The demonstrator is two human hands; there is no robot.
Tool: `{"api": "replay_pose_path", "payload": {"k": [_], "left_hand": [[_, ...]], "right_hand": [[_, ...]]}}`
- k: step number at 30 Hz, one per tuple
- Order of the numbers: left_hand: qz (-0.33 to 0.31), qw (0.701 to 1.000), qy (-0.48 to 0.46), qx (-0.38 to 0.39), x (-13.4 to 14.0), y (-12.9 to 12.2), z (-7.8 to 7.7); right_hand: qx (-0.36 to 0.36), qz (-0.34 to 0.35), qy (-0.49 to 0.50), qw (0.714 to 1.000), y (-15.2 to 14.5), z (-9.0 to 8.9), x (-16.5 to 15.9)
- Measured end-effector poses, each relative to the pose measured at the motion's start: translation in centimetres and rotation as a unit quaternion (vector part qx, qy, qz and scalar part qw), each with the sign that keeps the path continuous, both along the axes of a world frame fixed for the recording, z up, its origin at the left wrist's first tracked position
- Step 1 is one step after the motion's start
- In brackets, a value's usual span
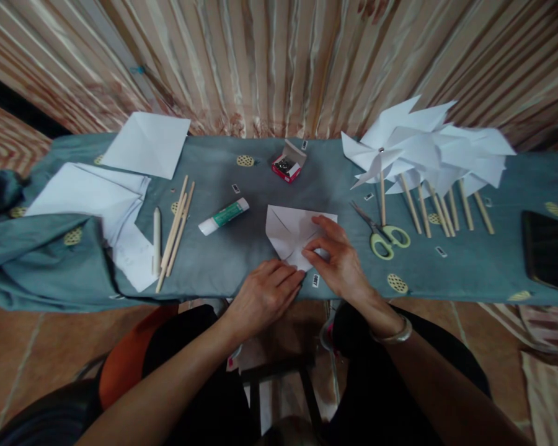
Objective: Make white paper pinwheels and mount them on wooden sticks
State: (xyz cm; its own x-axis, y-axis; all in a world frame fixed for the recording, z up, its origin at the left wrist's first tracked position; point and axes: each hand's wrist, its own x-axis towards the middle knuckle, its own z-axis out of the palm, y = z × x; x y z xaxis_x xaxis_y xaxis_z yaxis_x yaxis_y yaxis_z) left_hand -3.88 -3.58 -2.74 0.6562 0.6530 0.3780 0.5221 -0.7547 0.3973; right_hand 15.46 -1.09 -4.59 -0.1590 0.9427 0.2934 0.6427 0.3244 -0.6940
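Observation:
A white sheet of paper [283, 226] with cut slits running in from its corners lies on the cloth-covered table in front of me. My right hand [337, 257] pinches a part of it between thumb and forefinger on the right side. Along the near edge, my left hand [265, 291] has its fingers curled together and holds the paper down. Left of the paper is a green and white glue stick [224, 217]. Scissors with light green handles [382, 238] rest to the right, and a small red box of metal pins [288, 162] stands open behind.
Several paper pinwheels on sticks [428, 148] lie at the right, with a black phone [547, 251] beyond. White paper sheets [88, 195] are piled at the left beside wooden sticks [174, 229] and a pale pencil-like stick [157, 241]. Behind the table hangs a striped curtain [260, 68].

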Motion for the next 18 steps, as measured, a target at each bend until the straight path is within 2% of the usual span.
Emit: {"api": "replay_pose_path", "payload": {"k": [18], "left_hand": [[0.002,1.0,-0.01,0.0,0.09,0.02,-0.17]], "right_hand": [[-0.002,-0.005,-0.011,1.0,0.02,0.02,-0.22]]}}
